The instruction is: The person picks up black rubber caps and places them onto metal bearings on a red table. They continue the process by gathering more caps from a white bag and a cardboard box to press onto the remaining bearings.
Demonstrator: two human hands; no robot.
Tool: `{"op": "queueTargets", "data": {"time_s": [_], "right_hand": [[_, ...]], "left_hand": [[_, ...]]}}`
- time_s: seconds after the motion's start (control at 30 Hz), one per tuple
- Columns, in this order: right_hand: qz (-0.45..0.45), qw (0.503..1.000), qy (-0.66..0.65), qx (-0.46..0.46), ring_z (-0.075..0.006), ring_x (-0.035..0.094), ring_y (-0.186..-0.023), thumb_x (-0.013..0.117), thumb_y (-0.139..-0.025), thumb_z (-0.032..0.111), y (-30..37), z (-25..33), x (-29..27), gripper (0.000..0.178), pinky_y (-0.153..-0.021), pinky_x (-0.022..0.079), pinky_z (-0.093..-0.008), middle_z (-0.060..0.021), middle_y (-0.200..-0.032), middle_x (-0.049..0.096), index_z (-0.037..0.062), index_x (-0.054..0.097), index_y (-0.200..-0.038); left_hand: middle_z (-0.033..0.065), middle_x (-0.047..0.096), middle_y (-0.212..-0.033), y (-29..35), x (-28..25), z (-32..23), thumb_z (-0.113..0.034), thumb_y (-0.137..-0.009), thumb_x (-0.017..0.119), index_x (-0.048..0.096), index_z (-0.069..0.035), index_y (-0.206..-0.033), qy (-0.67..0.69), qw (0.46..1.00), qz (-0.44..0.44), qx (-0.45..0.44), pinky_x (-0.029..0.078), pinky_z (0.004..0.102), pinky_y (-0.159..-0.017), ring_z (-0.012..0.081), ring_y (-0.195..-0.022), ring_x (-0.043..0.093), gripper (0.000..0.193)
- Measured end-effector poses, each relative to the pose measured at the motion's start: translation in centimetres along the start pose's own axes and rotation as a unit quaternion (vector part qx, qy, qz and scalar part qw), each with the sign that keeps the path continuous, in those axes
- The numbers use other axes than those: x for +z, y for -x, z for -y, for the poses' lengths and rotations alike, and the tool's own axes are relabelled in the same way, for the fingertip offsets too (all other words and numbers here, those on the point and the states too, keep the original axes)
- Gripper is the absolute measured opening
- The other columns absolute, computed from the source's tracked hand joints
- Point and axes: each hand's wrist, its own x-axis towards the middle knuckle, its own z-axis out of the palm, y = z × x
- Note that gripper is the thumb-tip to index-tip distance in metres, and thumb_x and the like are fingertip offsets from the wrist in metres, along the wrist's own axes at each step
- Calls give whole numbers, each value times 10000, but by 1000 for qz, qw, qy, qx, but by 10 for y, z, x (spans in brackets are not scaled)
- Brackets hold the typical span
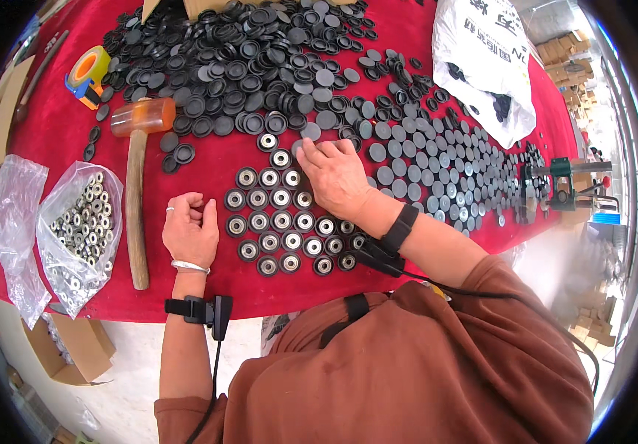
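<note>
My right hand (335, 177) reaches over the table, palm down and fingers together. Its fingertips hold a black round cap (297, 148), mostly hidden beneath them. Just below lie several rows of black caps with shiny metal rings in their centres (281, 220); my right forearm covers some of them. My left hand (189, 235) rests on the red cloth left of these rows. Its fingers are curled inward, and whatever they hold, if anything, is hidden. Beside it lies a mallet (138, 177) with an orange head and a wooden handle.
Loose black caps (223, 66) are heaped at the back; more grey-topped caps (452, 166) spread rightward. A clear bag of metal rings (86, 229) and a tape dispenser (88, 74) lie left. A white plastic bag (482, 55) sits back right, a green metal tool (563, 181) at the right edge.
</note>
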Motion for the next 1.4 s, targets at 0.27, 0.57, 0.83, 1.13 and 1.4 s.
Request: {"op": "queueTargets", "data": {"time_s": [0.27,0.57,0.83,1.13,1.4], "right_hand": [[21,999,3,-24,-240,531,-927,543,-714,202,-8,2,0,413,-791,361,-384,-157,-1041,579,-54,582,-1036],[-10,997,-68,45,-206,522,-866,575,-785,203,-5,-3,-16,249,-754,360,-394,-23,-1031,595,105,612,-1012],[107,962,-84,238,-219,556,-894,616,-735,268,-36,-53,-8,156,-753,341,-417,-37,-791,661,160,646,-844],[-82,947,-197,238,-286,617,-808,582,-758,219,-78,-75,-6,150,-692,479,-423,-105,-768,644,87,615,-821],[-54,830,-102,545,-327,640,-820,588,-799,318,38,-276,-4,219,-731,511,-414,-136,-841,666,138,701,-855]], "left_hand": [[32,557,-750,-6,2,-10,-82,-757,685,591,-45,-846,-13,1000,-10,20,441,223,-502,96,-560,510,135],[87,623,-794,-83,51,-45,-240,-779,646,660,-52,-868,-93,985,134,61,478,322,-685,239,-745,606,209],[112,617,-988,-115,76,-89,-534,-624,719,607,-76,-929,-244,928,281,-25,478,401,-787,284,-934,597,562],[201,628,-965,-150,107,-70,-373,-729,667,615,-26,-986,-182,976,113,-32,470,427,-800,358,-915,600,434],[108,612,-866,-103,41,-55,-77,-794,637,602,-4,-972,-68,991,98,66,468,309,-643,220,-717,591,195]]}}
